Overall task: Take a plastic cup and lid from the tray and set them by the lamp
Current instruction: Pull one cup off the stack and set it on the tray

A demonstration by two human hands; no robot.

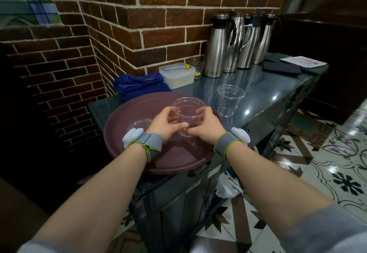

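Two hands hold one clear plastic cup (188, 116) over the big purple tray (178, 161). The left hand (165, 124) wraps its fingers around the left side of the cup. The right hand (205, 126) wraps around the right side. Both thumbs press near the bottom of the cup. The cup is tipped a little toward the person, with its open top facing up and away. Each wrist has a grey band with a white lump on it.

A clear lid (139, 123) lies flat on the tray, just left of the left hand. The tray sits on a dark shiny counter (278, 93). Another clear cup (229, 98) stands on the counter, right of the tray. A blue towel (139, 84) lies behind the tray, by the brick wall (139, 34). Beside the towel is a white box (176, 74). Four tall silver jugs (238, 42) stand at the back of the counter.
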